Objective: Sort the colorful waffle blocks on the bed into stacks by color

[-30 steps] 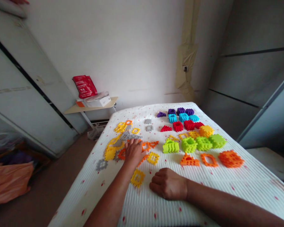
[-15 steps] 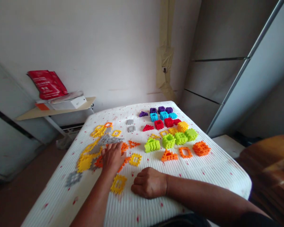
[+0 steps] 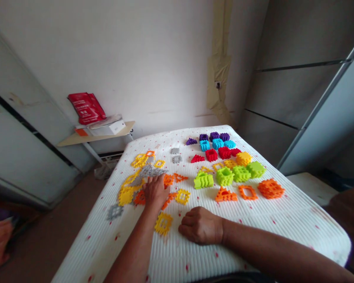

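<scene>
My left hand [image 3: 156, 191] lies over the loose pile, its fingers stretched out across orange interlocking pieces [image 3: 139, 197]. Closed in a fist, my right hand [image 3: 201, 226] rests on the table cover with no piece showing in it. Between my forearms lies a yellow square piece [image 3: 163, 224], with a yellow square frame [image 3: 183, 196] beyond it. Grey pieces [image 3: 149, 172] and yellow pieces [image 3: 126, 195] spread around my left fingers. An orange triangle frame [image 3: 180, 177] lies just right of them. What sits under my left palm is hidden.
Sorted stacks stand on the right: purple [image 3: 214, 135], light blue [image 3: 217, 144], red [image 3: 224, 152], yellow [image 3: 243, 158], green [image 3: 241, 173] and orange [image 3: 270, 189]. A side shelf [image 3: 67, 139] holds a red bag [image 3: 86, 108] and a white box [image 3: 109, 128]. A wall rises behind the table.
The camera has turned a little to the left, so everything sits further right in the picture. My left hand stays over the same pieces; my right fist stays put.
</scene>
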Demonstrator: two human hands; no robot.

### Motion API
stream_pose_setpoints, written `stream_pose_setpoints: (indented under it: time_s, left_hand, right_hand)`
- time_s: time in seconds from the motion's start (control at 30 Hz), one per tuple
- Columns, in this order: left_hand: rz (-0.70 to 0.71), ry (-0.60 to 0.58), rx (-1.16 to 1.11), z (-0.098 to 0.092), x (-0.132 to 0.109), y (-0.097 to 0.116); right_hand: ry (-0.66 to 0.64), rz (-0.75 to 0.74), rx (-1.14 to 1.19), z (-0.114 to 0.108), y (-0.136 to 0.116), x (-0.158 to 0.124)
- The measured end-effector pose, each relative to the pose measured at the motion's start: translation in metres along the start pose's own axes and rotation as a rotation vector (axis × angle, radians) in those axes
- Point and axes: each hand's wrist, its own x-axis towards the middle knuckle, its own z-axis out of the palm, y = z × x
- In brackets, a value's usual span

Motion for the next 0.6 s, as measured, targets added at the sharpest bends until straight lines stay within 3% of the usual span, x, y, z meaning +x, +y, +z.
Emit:
stream_pose_setpoints:
  time_s: [0.3,0.6]
  left_hand:
    - [0.019,0.039,-0.02,0.0063,0.0017,-0.0033]
    - [0.089,0.049,0.006,0.0011,-0.001,-0.0025]
  right_hand:
    - [-0.009,-0.008,0.008,-0.0004,0.0005,0.0006]
    - [-0.011,-0.003,0.011,-0.0027,-0.0006,0.0015]
